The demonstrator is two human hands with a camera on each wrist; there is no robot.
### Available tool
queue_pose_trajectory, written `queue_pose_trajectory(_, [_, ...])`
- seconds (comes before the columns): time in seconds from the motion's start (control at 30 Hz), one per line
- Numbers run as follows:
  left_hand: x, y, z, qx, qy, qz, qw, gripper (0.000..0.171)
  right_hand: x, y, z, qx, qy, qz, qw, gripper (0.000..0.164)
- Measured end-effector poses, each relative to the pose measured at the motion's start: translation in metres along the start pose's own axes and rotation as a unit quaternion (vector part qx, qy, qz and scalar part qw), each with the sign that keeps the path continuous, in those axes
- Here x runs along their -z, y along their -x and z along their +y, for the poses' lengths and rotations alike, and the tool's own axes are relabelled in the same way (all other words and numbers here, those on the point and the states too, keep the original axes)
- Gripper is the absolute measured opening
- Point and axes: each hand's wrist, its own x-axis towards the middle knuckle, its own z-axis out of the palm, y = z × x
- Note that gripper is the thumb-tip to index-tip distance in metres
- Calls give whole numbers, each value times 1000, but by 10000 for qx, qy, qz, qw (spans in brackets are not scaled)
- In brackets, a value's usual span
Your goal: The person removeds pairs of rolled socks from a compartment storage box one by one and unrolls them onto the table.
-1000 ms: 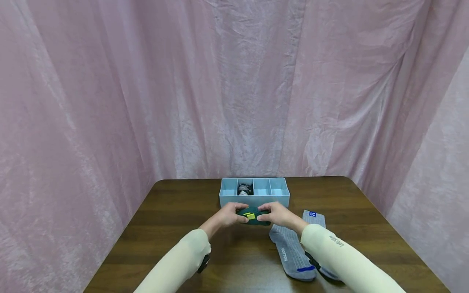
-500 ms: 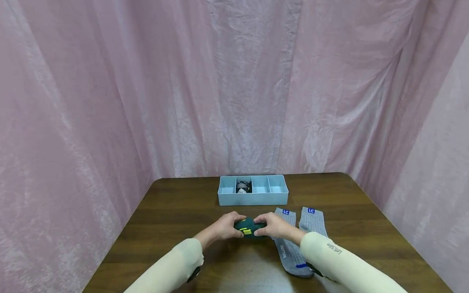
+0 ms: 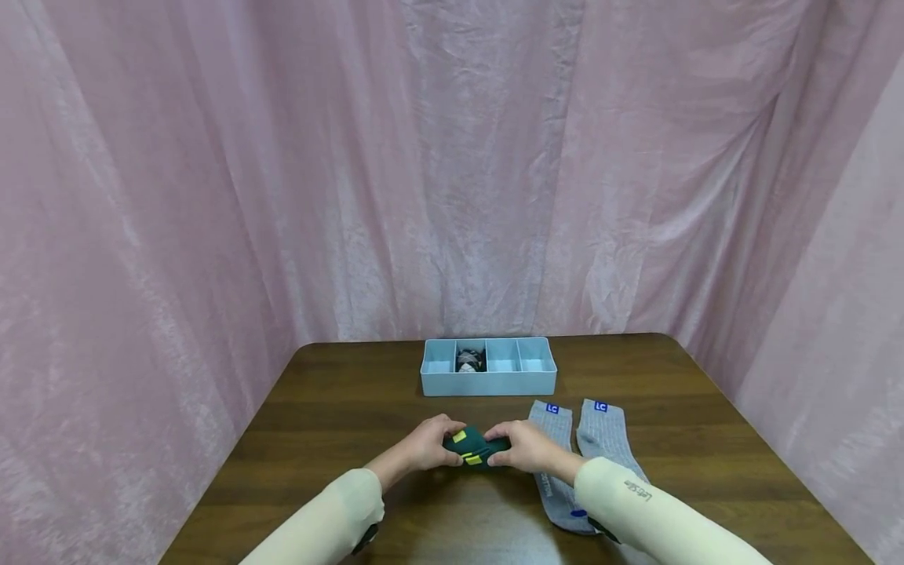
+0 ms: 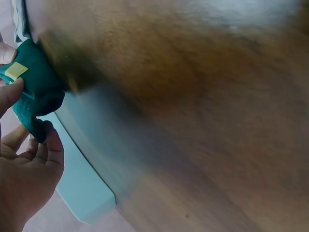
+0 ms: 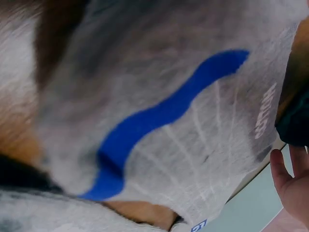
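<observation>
A dark green sock bundle (image 3: 475, 443) with yellow patches is held between both hands over the middle of the table. My left hand (image 3: 426, 445) pinches its left end, thumb in front and fingers behind. At the other end my right hand (image 3: 526, 449) grips it the same way. In the left wrist view the green cloth (image 4: 41, 79) shows a loose lower end at the left hand's fingertips (image 4: 54, 142). Only a dark edge of the bundle (image 5: 295, 123) appears in the right wrist view, above the fingers.
Two grey ribbed socks with blue labels, a left one (image 3: 554, 420) and a right one (image 3: 603, 428), lie flat by the right forearm. Behind the hands stands a light blue divided box (image 3: 487, 384), a dark patterned bundle (image 3: 469, 361) in its second compartment. A pink curtain (image 3: 452, 173) hangs behind the table.
Both hands have drawn the green sock bundle back from the box, nearer to me and slightly left. It has turned in the fingers, with another yellow patch now showing.
</observation>
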Motion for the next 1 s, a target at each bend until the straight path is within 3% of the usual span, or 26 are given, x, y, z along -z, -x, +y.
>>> queue_pose_trajectory(0.17, [3,5,-1,24,170,66,9998,55,4,0,-1,156,-62,-156,9997,29])
queue_pose_trajectory(0.37, [8,12,-1,-226,518,106,9983,51,6,-1,3,471,101,-37,9988,24])
queue_pose_trajectory(0.77, [8,28,-8,-115,1130,17,9935,22,-5,-2,3,11,239,217,9995,24])
queue_pose_trajectory(1.0, [6,33,-11,-481,704,-202,9962,15,-6,-7,5,33,359,392,9986,24])
